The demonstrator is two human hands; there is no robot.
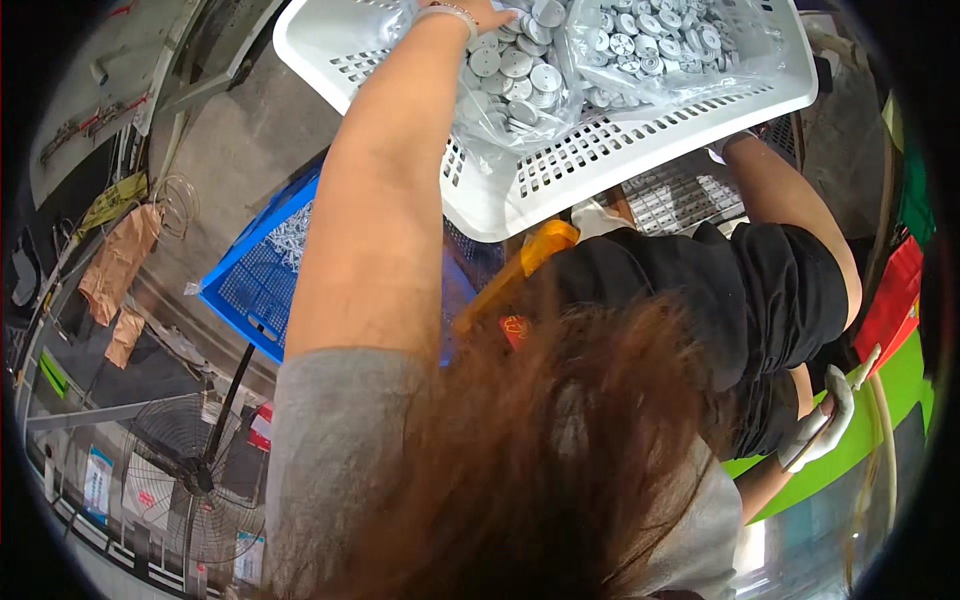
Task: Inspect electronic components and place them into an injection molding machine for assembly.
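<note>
My left arm, in a grey sleeve, stretches up to a white plastic basket [480,215]. My left hand [470,12], with a bracelet at the wrist, lies at a clear plastic bag [535,125] of round grey discs [517,63]; the top edge cuts off part of it. Its visible thumb is stretched out over the discs. A second clear bag [650,75] in the basket holds smaller grey round parts. Out at the right, my right hand [825,425] wears a pale glove. Its fingers are apart, and I see nothing held in them. Hair covers much of the lower middle.
A co-worker in black [690,280] bends beneath the basket, one arm [780,190] reaching under its edge. A blue crate [245,290] with small metal parts stands left of my arm. A fan [195,480], brown paper [120,265] and a red object [890,300] lie further out.
</note>
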